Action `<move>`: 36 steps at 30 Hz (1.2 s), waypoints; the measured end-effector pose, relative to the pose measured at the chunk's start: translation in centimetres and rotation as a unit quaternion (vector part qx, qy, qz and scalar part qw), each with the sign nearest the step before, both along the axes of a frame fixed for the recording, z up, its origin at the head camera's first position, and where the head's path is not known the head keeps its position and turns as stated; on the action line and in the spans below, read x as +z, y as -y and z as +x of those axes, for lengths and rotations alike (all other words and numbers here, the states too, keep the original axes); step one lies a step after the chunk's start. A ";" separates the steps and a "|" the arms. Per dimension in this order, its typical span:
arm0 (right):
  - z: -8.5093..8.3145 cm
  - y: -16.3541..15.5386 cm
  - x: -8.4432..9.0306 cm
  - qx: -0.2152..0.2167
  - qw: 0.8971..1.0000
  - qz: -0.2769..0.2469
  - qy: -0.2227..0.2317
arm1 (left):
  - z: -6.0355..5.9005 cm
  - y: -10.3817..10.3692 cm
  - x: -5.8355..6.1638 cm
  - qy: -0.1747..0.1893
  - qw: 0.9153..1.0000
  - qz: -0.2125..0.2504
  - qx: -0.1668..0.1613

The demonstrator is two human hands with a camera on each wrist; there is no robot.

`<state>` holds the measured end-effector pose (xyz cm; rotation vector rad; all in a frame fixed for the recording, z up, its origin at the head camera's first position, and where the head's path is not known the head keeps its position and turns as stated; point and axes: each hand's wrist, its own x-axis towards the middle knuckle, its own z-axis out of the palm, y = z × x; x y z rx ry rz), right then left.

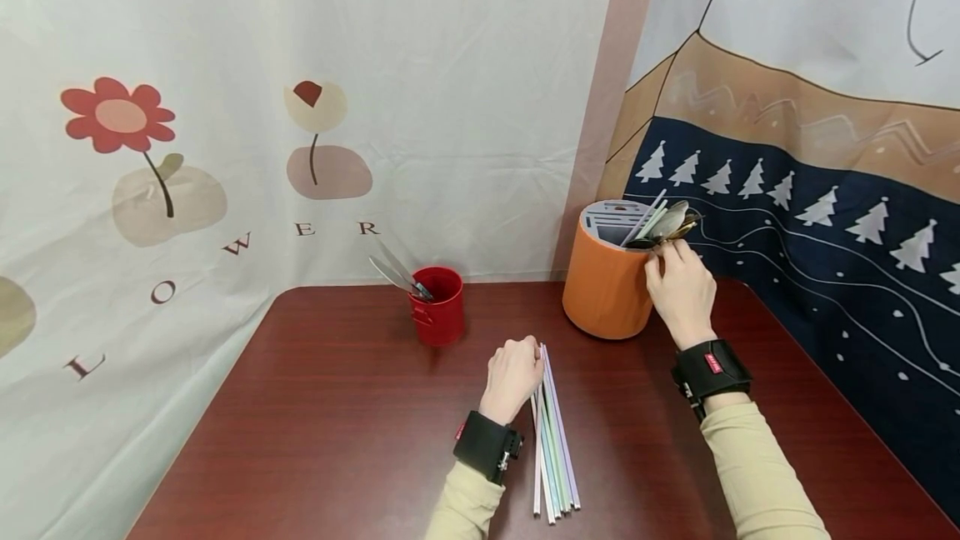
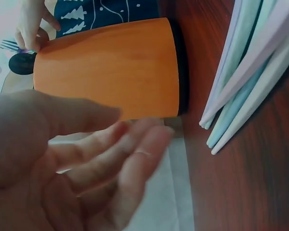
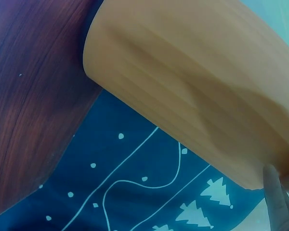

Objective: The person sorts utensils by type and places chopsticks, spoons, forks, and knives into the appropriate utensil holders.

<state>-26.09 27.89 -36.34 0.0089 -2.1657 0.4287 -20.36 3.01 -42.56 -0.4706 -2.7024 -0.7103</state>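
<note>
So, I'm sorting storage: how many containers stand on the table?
2: a red cup near the back, and an orange holder to its right, with the right hand at its rim.

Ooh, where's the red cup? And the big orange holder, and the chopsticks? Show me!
Red cup (image 1: 440, 323): head view, on its front wall.
Orange holder (image 1: 603, 288): head view, on the middle of its curved side.
Chopsticks (image 1: 557, 452): head view, partway along the bunch.

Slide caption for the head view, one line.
Right hand at the rim of an orange utensil holder, left hand beside pastel chopsticks, red cup farther left.
</note>
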 end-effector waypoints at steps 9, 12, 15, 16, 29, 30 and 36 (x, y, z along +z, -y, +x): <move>0.1 -0.1 -0.1 -0.001 1.000 -0.004 0.002 | 0.6 0.0 -0.6 0.072 0.997 -0.027 0.013; 0.1 -0.2 -0.1 -0.001 1.000 -0.003 0.002 | 0.6 -0.1 -0.8 0.111 0.992 -0.046 0.029; 0.2 -0.2 -0.1 -0.001 1.000 -0.002 0.000 | 0.5 -0.4 -1.0 0.144 0.986 -0.069 0.043; 0.1 -0.2 -0.1 -0.001 1.000 -0.002 0.000 | 0.6 -0.5 -1.1 0.150 0.985 -0.073 0.046; 0.1 0.0 -0.1 0.000 1.000 -0.004 0.002 | 1.0 -1.3 -2.1 0.154 0.984 -0.071 0.056; 0.1 0.0 -0.1 -0.001 1.000 -0.003 0.002 | 1.0 -1.4 -2.1 0.158 0.983 -0.072 0.060; 0.1 0.1 0.0 -0.002 1.000 0.000 -0.001 | 1.0 -1.5 -2.1 0.178 0.977 -0.084 0.078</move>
